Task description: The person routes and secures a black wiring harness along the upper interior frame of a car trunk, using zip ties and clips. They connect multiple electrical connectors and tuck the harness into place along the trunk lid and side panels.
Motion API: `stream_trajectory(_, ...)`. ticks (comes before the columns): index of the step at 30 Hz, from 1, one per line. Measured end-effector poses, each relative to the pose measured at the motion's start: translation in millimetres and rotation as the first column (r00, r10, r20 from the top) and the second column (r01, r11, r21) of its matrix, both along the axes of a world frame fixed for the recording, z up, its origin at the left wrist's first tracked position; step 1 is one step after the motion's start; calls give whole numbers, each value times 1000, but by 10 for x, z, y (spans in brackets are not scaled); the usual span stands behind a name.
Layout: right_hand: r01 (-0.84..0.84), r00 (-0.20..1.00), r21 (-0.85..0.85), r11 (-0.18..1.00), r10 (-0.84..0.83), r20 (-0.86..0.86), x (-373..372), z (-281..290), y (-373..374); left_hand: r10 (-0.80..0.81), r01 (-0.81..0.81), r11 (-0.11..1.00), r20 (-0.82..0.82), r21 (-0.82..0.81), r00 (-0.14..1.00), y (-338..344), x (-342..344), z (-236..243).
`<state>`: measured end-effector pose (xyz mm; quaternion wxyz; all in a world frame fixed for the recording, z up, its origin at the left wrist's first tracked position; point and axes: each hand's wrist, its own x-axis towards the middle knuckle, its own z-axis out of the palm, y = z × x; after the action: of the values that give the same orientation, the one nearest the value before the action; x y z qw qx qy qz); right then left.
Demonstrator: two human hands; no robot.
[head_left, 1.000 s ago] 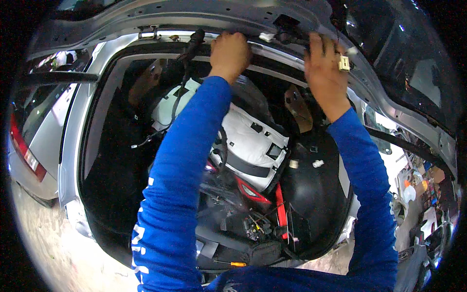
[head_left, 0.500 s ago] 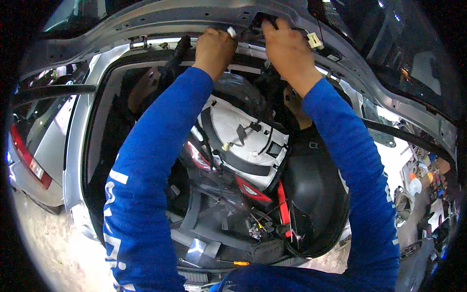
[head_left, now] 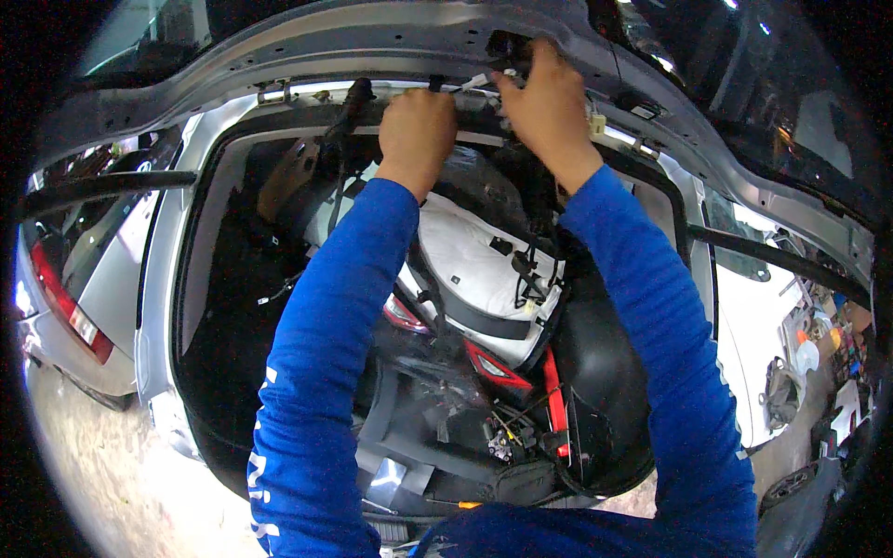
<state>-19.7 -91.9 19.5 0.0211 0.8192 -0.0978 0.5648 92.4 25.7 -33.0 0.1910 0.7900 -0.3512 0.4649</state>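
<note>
Both my hands are raised at the lower edge of a grey car tailgate (head_left: 353, 45). My left hand (head_left: 416, 132) is closed in a fist, its back toward me; a small black end shows above the knuckles, but what it grips is hidden. My right hand (head_left: 551, 100) reaches up beside a dark opening (head_left: 508, 45) in the tailgate, index finger and thumb apart; its other fingers are hidden. Between the hands is a white plug connector (head_left: 476, 82), with some wiring close to my right thumb. A cream connector (head_left: 597, 123) hangs by my right wrist.
Below, the open boot holds a white padded panel (head_left: 474, 246), red tail lamps (head_left: 498, 365) and a red strap (head_left: 555, 395). Black struts (head_left: 112, 184) flank the opening. Another car (head_left: 79, 307) stands at left; cluttered parts (head_left: 819, 344) lie at right.
My left hand has moved slightly lower, and the white connector now shows to its right. My right hand's fingers have come partly out of the opening. The view has shifted a little.
</note>
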Motion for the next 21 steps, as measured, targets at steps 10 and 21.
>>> stream_trajectory(10,89,967,-285,954,-14,254,6,-39,-146,-126,117,988,-86,-106,988,126,-68,-29)
stream_trajectory(21,108,963,-244,964,-40,266,171,-83,-113,-35,128,972,-416,197,909,241,268,375)
